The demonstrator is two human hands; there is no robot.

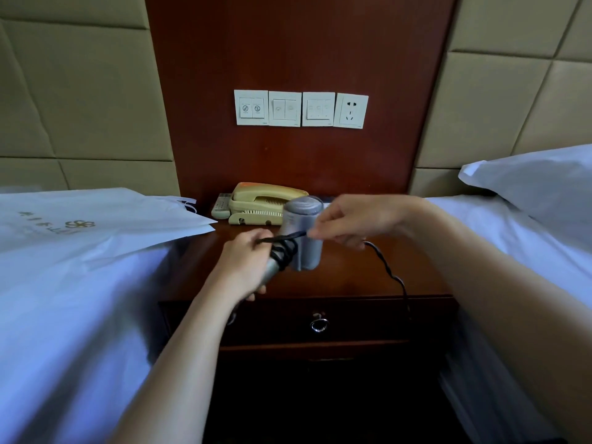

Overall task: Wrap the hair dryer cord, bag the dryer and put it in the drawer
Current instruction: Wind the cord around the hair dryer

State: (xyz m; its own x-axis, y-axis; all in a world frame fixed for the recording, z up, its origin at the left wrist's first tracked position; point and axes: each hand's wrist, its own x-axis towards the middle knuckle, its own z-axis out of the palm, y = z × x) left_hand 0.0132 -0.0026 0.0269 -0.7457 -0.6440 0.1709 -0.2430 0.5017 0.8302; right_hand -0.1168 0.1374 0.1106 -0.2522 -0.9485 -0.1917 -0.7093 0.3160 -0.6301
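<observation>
A grey hair dryer (304, 232) is held above the wooden nightstand (352, 277). My left hand (243, 264) grips its handle, where several turns of the black cord (283, 251) are wound. My right hand (349, 221) pinches the cord just in front of the dryer's barrel. The loose length of cord (392, 277) trails down from my right hand over the nightstand's front edge. A white bag (96, 219) lies flat on the left bed. The drawer (320, 322) with a ring pull is closed below.
A cream telephone (266, 203) and a remote control (221, 205) sit at the back of the nightstand. Wall switches and a socket (350, 110) are on the wood panel above. White beds flank the nightstand, with a pillow (538, 184) on the right one.
</observation>
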